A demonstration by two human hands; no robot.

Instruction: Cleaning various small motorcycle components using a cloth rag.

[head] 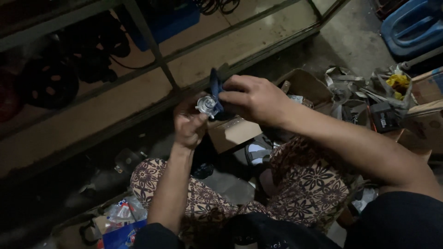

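Two hands up in front of the metal shelf frame (157, 60), and both are busy with one small thing. The left hand (190, 125) has its fingers curled and pinched together around a small round silvery metal part (206, 105), holding it up just in front of the shelf's lower rail. The right hand (254, 97) comes in from the other side, fingers bunched tight on a dark blue cloth (216, 90), and that cloth is pressed right against the metal part; one end of it sticks up above the fingers.

Below the hands, the person sits low, two knees in brown flower-patterned trousers (304, 184) spread apart. Just under the metal part lies one open cardboard box (235, 133), with a second cardboard box (307, 85) behind the right hand. Beside the first box, between the knees, I see one grey sandal (257, 154).

Right of the second box there is a heap of crumpled grey plastic bags (364, 90), too tangled to count, with something yellow (399, 83) poking out on top. One blue plastic jerrycan (413, 25) lies in the far corner beyond that. On the shelf, left of the hands, dark round parts (48, 80) lie in shadow; I cannot tell how many. Near the left knee sits one clear plastic bag (122, 212).
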